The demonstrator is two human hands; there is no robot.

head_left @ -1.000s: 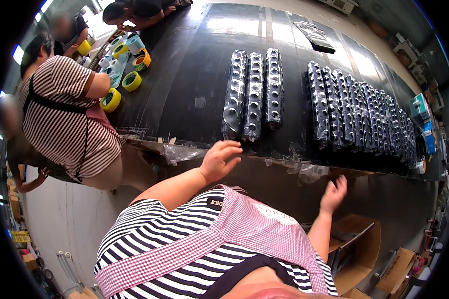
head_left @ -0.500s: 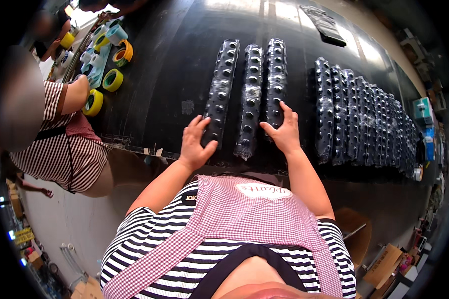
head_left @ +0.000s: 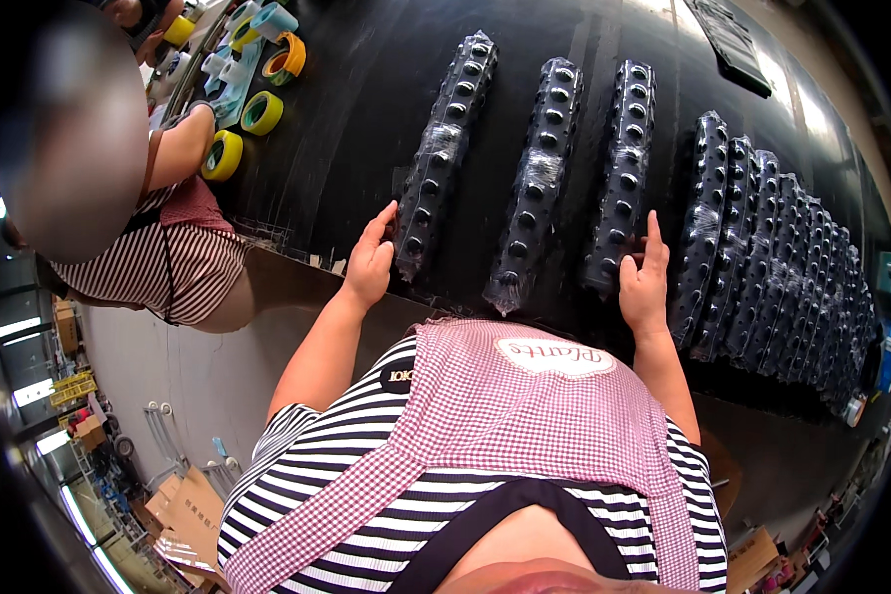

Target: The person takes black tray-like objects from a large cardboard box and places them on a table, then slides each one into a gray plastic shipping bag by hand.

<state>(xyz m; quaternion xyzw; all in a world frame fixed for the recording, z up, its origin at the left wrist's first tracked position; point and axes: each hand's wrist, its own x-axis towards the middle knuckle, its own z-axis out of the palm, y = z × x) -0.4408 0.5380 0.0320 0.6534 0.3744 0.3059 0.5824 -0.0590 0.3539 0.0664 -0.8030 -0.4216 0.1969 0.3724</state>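
Observation:
Three long black bundles with rows of round knobs, wrapped in clear film, lie apart and roughly parallel on the black table [head_left: 337,148]. My left hand [head_left: 369,259] is at the outer side of the left bundle [head_left: 436,163], near its close end, fingers stretched out. The middle bundle [head_left: 535,203] has no hand on it. Beside the close end of the right bundle [head_left: 624,163] is my right hand [head_left: 645,282], fingers extended and thumb against or very near its side. Neither hand grasps anything.
A tight row of several similar black bundles [head_left: 762,247] lies to the right. Flat black pieces [head_left: 731,45] are at the far right. Tape rolls [head_left: 261,113] sit at the far left, near another person [head_left: 183,262] in a striped top. Cardboard boxes [head_left: 193,510] stand on the floor.
The gaps between the three bundles have widened, the outer two shifting away from the middle one. My hands have moved apart, to their outer sides. The whole view has shifted.

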